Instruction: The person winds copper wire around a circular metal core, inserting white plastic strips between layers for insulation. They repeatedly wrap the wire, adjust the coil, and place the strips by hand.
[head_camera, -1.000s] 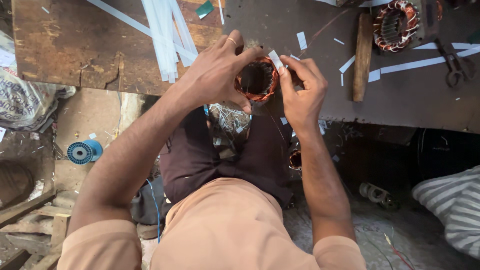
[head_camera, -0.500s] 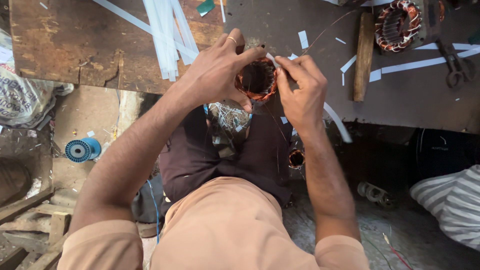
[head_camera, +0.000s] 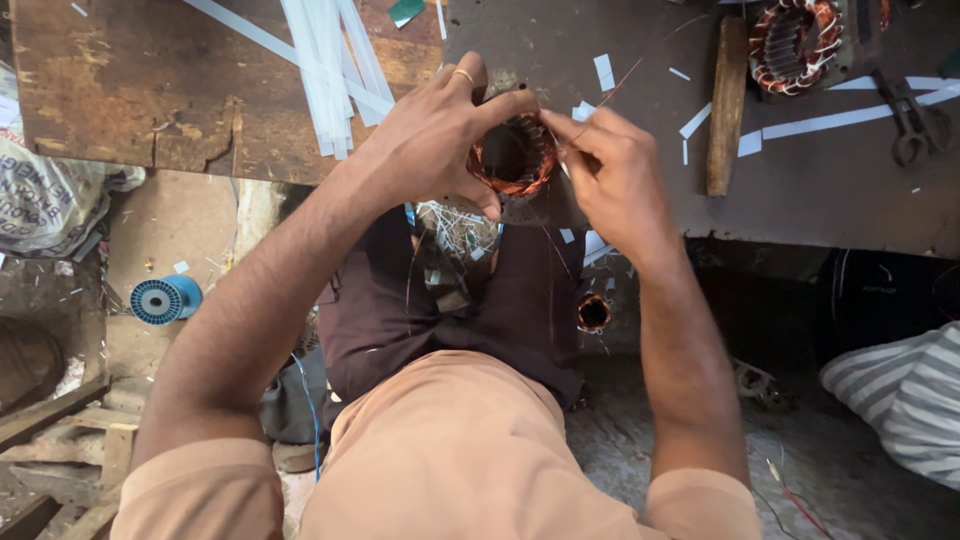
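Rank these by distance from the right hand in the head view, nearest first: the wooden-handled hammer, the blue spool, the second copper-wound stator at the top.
From the right hand:
1. Wooden-handled hammer, on the bench just to its right.
2. Second copper-wound stator, top right.
3. Blue spool, far left on the floor.

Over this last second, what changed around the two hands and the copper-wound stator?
The right hand had a small white strip pinched at its fingertips a second ago; that strip no longer shows, and the fingertips have closed in on the rim of the copper-wound stator, where a thin copper wire runs up. The left hand keeps gripping the stator at the bench edge.
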